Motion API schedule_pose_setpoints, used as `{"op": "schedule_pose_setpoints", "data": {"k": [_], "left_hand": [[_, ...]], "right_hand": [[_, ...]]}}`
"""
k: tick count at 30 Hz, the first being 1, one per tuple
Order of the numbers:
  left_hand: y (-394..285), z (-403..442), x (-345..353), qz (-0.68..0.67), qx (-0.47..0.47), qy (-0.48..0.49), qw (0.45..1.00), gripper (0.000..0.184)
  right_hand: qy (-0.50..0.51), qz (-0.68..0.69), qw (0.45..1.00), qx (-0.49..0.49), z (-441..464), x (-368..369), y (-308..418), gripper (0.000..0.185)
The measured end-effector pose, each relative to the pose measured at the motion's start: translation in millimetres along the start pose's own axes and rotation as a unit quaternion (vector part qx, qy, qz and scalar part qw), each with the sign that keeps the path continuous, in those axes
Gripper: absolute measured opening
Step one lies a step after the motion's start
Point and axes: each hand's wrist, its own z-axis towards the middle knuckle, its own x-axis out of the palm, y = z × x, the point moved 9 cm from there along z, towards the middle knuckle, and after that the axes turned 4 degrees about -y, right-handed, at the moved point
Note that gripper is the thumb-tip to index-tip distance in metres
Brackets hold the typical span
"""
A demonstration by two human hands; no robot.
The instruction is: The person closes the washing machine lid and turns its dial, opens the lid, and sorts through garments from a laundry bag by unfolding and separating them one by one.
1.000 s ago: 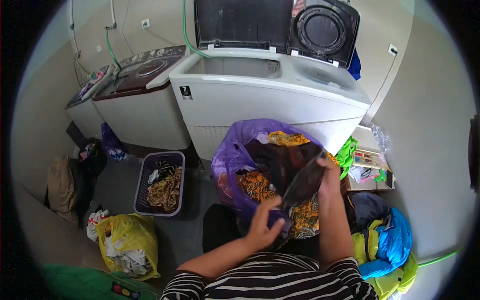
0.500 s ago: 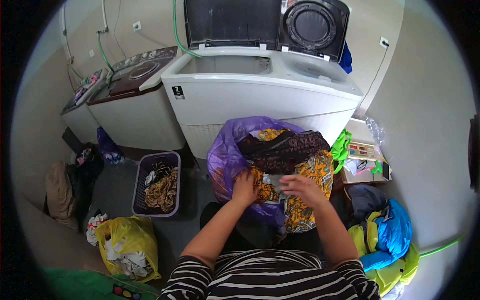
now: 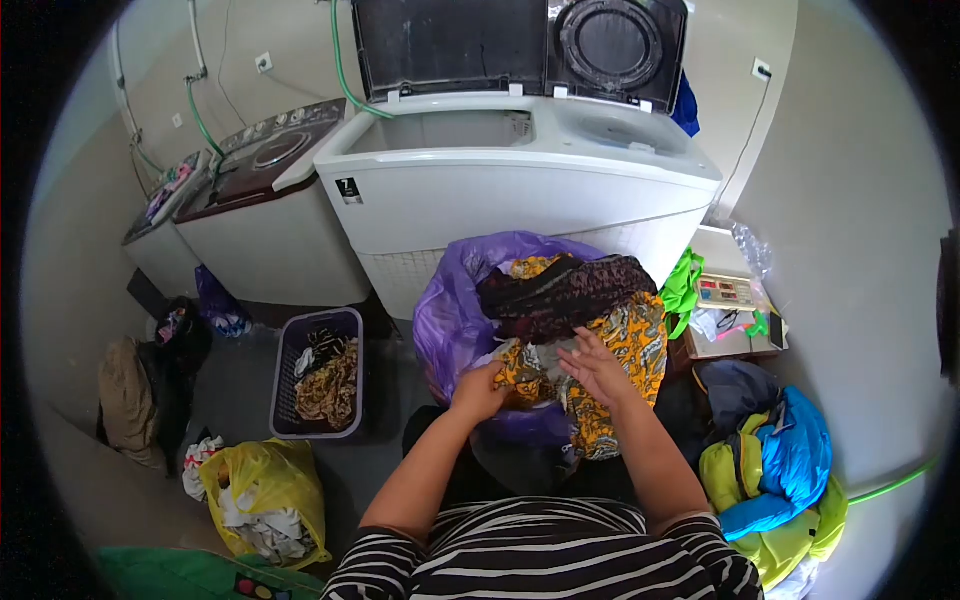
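A large purple plastic bag full of clothes stands in front of the white washing machine. My left hand grips the edge of an orange patterned cloth at the bag's near left side. Over the same cloth my right hand is held palm up with its fingers apart, holding nothing. More orange patterned cloth spills over the bag's right side. A dark patterned garment lies on top of the pile, beyond both hands.
The white washing machine has its lids up. A purple basket with clothes and a yellow bag are on the left. Blue and lime jackets lie at right, below a small table with a calculator.
The dark garment has gone from my hands to the top of the pile. My left hand has taken hold of the orange cloth's edge and drawn it slightly up. My right hand has turned palm up.
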Motion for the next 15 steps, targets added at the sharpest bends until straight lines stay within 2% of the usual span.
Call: {"op": "schedule_pose_setpoints", "data": {"k": [2, 4, 5, 6, 7, 8, 12, 14, 15], "left_hand": [[-6.2, -6.1, -15.6, -0.099, 0.037, 0.013, 0.994, 0.034], [5.5, -13.2, -31.3, -0.286, 0.014, -0.029, 0.958, 0.033], [9.1, -15.2, -40.2, -0.286, 0.014, -0.029, 0.958, 0.033], [17.7, -16.7, -57.7, -0.46, -0.011, -0.066, 0.885, 0.038], [25.4, -18.7, -69.8, -0.617, -0.035, -0.1, 0.78, 0.043], [22.2, -19.6, -76.9, -0.616, -0.035, -0.1, 0.781, 0.043], [8.1, -26.1, -110.8, -0.805, 0.008, -0.134, 0.578, 0.05], [-2.9, -27.9, -109.7, -0.816, 0.004, -0.122, 0.565, 0.049], [-9.9, -28.2, -105.1, -0.827, -0.002, -0.11, 0.551, 0.049]], "right_hand": [[0.008, 0.023, 1.0, -0.003, 1.1, -0.9, -0.3, 0.057], [0.01, 0.027, 1.0, -0.003, 4.0, -3.9, -2.3, 0.056], [0.011, 0.031, 0.999, -0.003, 5.1, -6.1, -4.0, 0.055], [0.011, 0.035, 0.999, -0.004, 5.7, -7.2, -5.5, 0.054], [0.012, 0.039, 0.999, -0.004, 5.9, -8.0, -7.4, 0.053], [0.013, 0.04, 0.999, -0.004, 5.4, -6.4, -8.2, 0.053], [0.007, -0.071, 0.997, -0.012, 0.7, 4.9, -5.9, 0.05], [-0.006, -0.201, 0.979, -0.031, -9.7, 21.1, -1.9, 0.05], [-0.006, -0.202, 0.979, -0.033, -17.2, 36.3, -0.9, 0.05]]}}
